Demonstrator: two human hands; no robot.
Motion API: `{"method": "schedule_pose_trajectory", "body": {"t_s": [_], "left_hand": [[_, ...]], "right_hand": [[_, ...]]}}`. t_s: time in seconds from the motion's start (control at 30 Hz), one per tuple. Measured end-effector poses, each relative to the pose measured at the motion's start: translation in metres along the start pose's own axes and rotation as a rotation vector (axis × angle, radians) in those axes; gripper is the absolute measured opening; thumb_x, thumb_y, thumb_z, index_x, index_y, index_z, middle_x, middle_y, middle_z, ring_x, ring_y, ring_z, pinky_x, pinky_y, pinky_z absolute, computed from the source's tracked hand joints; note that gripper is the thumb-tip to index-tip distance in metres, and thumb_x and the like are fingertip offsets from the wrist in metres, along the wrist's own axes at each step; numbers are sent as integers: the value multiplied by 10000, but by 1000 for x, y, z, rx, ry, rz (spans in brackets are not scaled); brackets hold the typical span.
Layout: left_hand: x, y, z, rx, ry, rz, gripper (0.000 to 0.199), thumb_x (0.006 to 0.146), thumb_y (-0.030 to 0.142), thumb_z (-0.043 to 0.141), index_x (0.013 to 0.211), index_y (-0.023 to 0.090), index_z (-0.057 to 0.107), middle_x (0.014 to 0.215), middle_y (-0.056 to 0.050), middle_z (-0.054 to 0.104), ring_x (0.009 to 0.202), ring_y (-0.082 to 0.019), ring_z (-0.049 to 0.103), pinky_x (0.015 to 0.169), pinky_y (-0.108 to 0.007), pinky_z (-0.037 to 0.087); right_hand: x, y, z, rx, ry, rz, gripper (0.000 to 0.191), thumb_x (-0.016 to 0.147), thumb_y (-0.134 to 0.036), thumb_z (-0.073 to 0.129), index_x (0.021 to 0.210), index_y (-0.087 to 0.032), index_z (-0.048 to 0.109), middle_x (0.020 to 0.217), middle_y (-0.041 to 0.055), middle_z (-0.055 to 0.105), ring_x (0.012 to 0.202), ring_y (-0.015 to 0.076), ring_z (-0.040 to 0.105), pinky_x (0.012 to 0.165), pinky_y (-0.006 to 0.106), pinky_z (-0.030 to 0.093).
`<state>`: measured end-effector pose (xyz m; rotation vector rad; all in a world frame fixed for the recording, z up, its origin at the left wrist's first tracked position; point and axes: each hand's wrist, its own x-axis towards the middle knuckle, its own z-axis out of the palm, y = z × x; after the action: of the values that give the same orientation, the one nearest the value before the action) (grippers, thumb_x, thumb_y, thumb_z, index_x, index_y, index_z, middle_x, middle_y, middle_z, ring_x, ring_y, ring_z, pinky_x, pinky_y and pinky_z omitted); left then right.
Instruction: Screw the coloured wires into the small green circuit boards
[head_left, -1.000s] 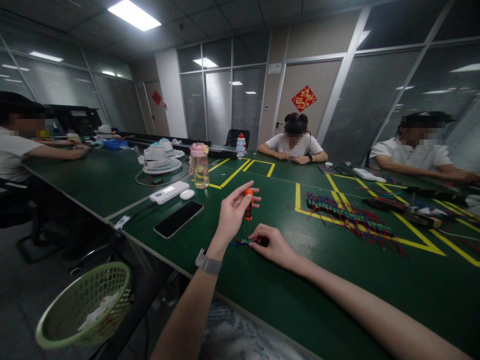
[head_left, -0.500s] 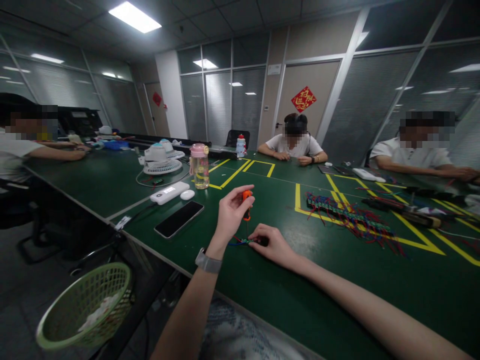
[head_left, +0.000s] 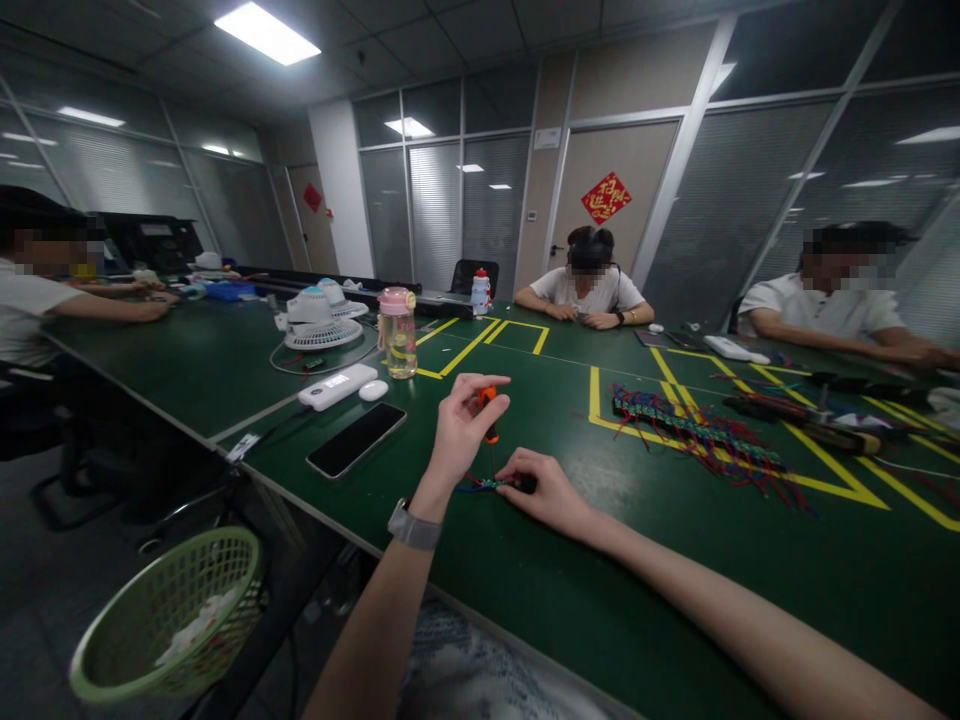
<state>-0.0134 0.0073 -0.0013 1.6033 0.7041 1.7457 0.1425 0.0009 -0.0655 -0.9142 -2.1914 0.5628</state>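
Note:
My left hand (head_left: 463, 420) is closed around the orange and black handle of a screwdriver (head_left: 491, 431), which stands nearly upright with its shaft pointing down. The tip meets a small green circuit board (head_left: 489, 484) lying on the green table. Red and blue wires run out from the board's left side beneath my left wrist. My right hand (head_left: 541, 487) rests on the table with thumb and forefinger pinching the right end of the board; its other fingers are curled under.
Left of my hands lie a black phone (head_left: 357, 440), a white power bank (head_left: 338, 387) and a pink-lidded bottle (head_left: 397, 335). Rightward sits a row of wired boards (head_left: 694, 430). A green basket (head_left: 172, 610) stands below the table edge. Three people sit around the table.
The orange handle has turned and tilted slightly within my left fingers. My right hand keeps its place on the board. Across the table, a person's hands have shifted closer together.

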Motion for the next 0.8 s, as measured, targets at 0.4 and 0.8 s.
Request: {"method": "schedule_pose_trajectory", "body": {"t_s": [0.4,0.8], "left_hand": [[1,-1,0,-48,-1,-24,250,784,271,643,1023,210,682,1006,-44,627,885,-136,601,761,-230,499],[0,-5,1,-17,5,12,271,785,257,643,1052,216,667,1039,-50,596,886,-134,590,759,-231,503]], "right_hand": [[0,3,1,-7,1,-7,68,755,-122,646,806,-142,687,765,29,587,665,129,547,604,238,441],[-1,1,1,-16,7,-14,73,748,-113,646,805,-139,685,761,31,591,658,126,546,601,238,446]]}}
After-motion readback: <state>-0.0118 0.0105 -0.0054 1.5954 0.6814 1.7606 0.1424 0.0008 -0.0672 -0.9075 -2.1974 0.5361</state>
